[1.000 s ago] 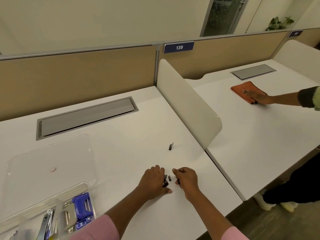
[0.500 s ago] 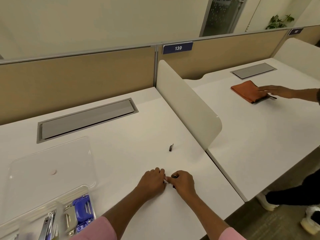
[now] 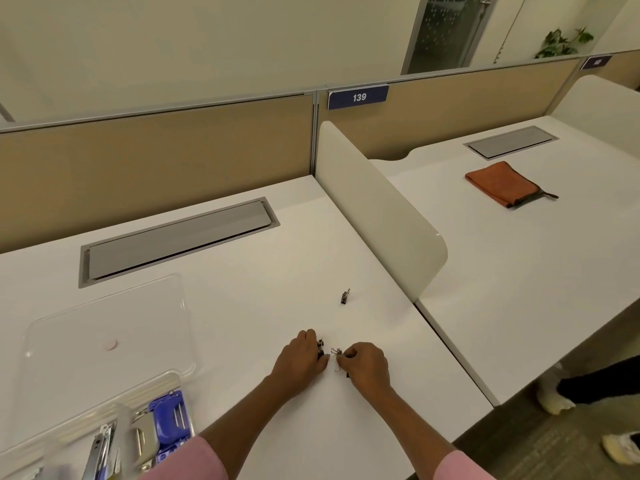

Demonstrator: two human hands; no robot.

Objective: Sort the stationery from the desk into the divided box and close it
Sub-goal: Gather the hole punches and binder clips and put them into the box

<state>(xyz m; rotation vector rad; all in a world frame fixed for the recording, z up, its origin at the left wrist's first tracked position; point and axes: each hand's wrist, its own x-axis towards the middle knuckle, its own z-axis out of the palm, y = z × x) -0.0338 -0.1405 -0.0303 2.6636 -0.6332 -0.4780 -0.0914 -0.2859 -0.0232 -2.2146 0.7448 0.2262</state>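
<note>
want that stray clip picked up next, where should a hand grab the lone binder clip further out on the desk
Probably pinch the lone binder clip by its wire handles, which stick up at its far end above the dark body. Come from straight above: it stands alone on the bare desk, so nothing crowds it. Finer detail is too small to tell.

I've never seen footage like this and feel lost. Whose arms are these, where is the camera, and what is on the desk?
The camera sits on a person's head, looking down at their own bare hands. The left hand and right hand are gathering small binder clips on a white desk. One more lone clip lies farther off. At lower left is a clear divided box, lid open, holding a blue stapler and metal tools. The orange cloth lies on a neighbouring desk.
</note>
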